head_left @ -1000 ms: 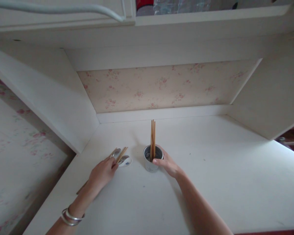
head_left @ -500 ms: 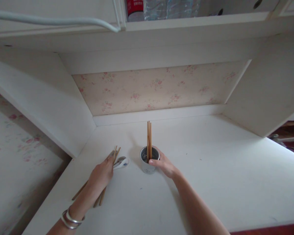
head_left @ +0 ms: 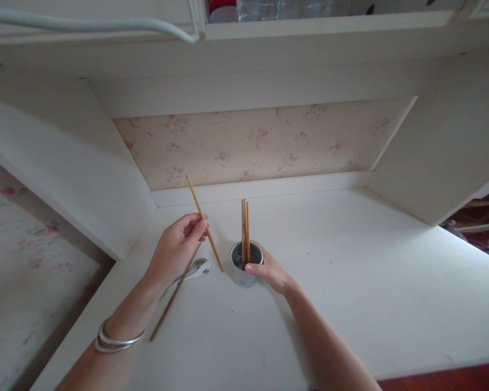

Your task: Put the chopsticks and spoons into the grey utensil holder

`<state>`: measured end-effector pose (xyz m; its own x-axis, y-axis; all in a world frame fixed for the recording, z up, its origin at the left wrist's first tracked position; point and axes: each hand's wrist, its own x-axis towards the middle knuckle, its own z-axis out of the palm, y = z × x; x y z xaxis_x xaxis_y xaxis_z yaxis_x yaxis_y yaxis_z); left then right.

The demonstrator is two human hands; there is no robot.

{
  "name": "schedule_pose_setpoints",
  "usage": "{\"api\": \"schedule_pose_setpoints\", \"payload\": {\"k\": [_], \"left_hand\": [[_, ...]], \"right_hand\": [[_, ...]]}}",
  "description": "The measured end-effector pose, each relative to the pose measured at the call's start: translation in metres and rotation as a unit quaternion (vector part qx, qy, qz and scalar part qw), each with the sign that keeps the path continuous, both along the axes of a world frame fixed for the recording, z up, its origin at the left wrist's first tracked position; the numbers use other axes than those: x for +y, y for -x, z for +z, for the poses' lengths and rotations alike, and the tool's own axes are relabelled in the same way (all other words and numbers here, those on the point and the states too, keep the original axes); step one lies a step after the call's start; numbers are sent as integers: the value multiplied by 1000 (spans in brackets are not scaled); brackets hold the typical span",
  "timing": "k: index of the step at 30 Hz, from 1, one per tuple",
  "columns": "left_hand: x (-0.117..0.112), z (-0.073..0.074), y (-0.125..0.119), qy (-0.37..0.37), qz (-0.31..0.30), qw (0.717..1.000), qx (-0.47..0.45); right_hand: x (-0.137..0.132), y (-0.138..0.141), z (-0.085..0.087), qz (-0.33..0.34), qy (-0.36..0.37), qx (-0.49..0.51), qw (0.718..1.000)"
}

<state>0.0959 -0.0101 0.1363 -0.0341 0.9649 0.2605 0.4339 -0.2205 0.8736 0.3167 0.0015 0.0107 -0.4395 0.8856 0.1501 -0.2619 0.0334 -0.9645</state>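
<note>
My left hand is raised above the white desk, fingers pinched on a wooden chopstick that tilts up to the left, its lower tip close to the holder. My right hand grips the side of a small grey cylindrical holder in which several chopsticks stand upright. Another chopstick lies flat on the desk under my left wrist. A white ceramic spoon with a blue pattern lies left of the holder, partly hidden by my hand.
A white side panel walls in the desk on the left, another on the right. Floral wallpaper covers the back. A shelf with bottles hangs overhead, and a pale cable runs along it.
My left hand has lifted off the desk with one chopstick and moved toward the holder. One chopstick stays on the desk. My right hand keeps its grip on the holder.
</note>
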Motion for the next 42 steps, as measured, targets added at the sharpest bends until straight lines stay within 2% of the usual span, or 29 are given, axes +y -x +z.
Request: {"api": "schedule_pose_setpoints", "payload": {"k": [2, 4, 6, 10, 13, 16, 19, 25, 28, 31, 34, 36, 39, 42], "left_hand": [[7, 8, -14, -43, -5, 999, -31], [16, 6, -27, -64, -4, 997, -30], [26, -4, -36, -66, -2, 998, -6], [38, -36, -45, -50, -16, 997, 59], [37, -56, -48, -25, -35, 996, 77], [32, -68, -50, 5, -63, 994, 85], [28, -70, -52, 10, -74, 992, 98], [23, -66, -53, -20, -100, 986, 134], [15, -73, -54, 13, -89, 993, 73], [0, -91, -56, 68, -95, 992, -43], [-14, -110, -57, 112, -140, 970, -166], [-20, -119, -58, 117, -170, 949, -239], [-21, -120, -56, 96, -217, 930, -279], [-20, -111, -54, 83, -244, 928, -269]], "right_hand": [[0, 0, 0, -1, -2, 1, 1000], [0, 1, 0, 0, -10, 4, 1000], [0, 1, 1, 2, -17, 4, 1000], [1, 0, 0, -2, -19, -9, 1000], [2, 0, 0, -4, -17, -8, 1000], [3, 0, 0, 0, -17, 3, 1000], [3, 0, 1, 3, -16, 5, 1000], [2, 2, 1, 3, -18, 9, 1000], [1, 2, 3, 3, -18, 14, 1000], [-1, 0, 6, 10, -15, 10, 1000], [-3, -1, 10, 21, -9, -4, 1000], [-5, -1, 11, 31, -8, -2, 999], [-9, -1, 9, 38, -1, 12, 999], [-11, 0, 4, 27, 16, 14, 999]]}}
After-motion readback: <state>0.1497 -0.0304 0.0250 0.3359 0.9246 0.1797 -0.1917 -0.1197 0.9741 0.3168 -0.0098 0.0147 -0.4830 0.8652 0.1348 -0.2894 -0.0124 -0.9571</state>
